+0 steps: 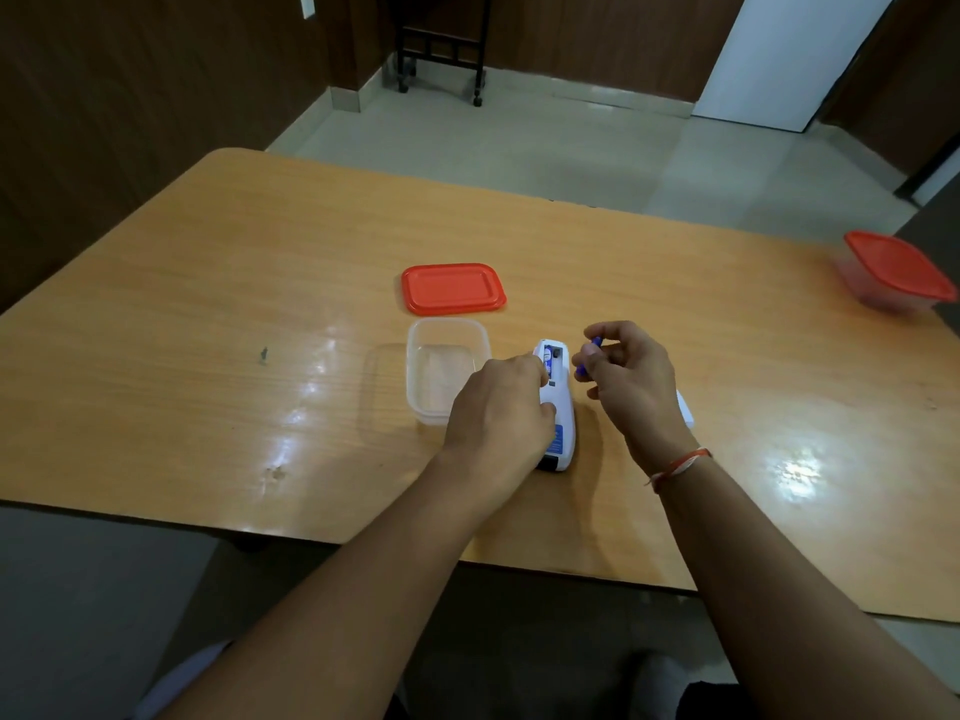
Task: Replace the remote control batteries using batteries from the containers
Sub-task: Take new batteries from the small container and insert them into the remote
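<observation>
An open clear container (447, 368) sits empty beside its red lid (453, 288) on the tabletop (208, 314), where the left hand (498, 407) pins the white remote (557, 402) and the right hand (631, 379) pinches a blue battery (589, 356) just beside it.

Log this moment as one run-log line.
left hand: steadies remote | right hand: holds battery | remote bay open, one cell in | open tub looks empty, lid off

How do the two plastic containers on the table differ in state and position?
The near container is open and looks empty, beside the left hand; the far container stands alone at the table's right edge. The near one's red lid lies flat behind it; the far one is closed by its own. Both are clear plastic.
</observation>
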